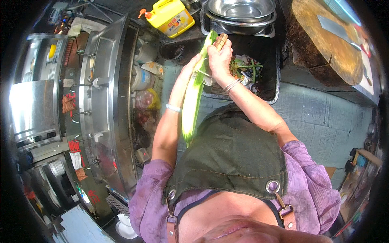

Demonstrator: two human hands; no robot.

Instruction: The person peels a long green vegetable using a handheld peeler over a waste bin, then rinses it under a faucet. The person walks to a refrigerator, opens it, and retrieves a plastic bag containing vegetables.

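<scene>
My left hand (192, 63) grips a long green gourd (192, 103) along its upper part; its near end reaches down towards my apron. Much of the skin is off, leaving pale flesh with darker green strips along the edge and at the tip. In my right hand (219, 59) is a peeler with a wooden or bamboo handle (222, 42). Its metal head (204, 75) lies against the gourd's right side. Below both hands stands a black plastic bin (275, 91) holding vegetable scraps (247, 68), with green pieces on top.
Stacked steel bowls (241, 12) and a yellow jug (171, 19) with a red cap stand beyond the bin. At right, a cleaver (337, 30) lies on a thick round wooden chopping block (328, 45). A steel sink counter (103, 91) with several taps runs along the left, buckets (142, 79) below.
</scene>
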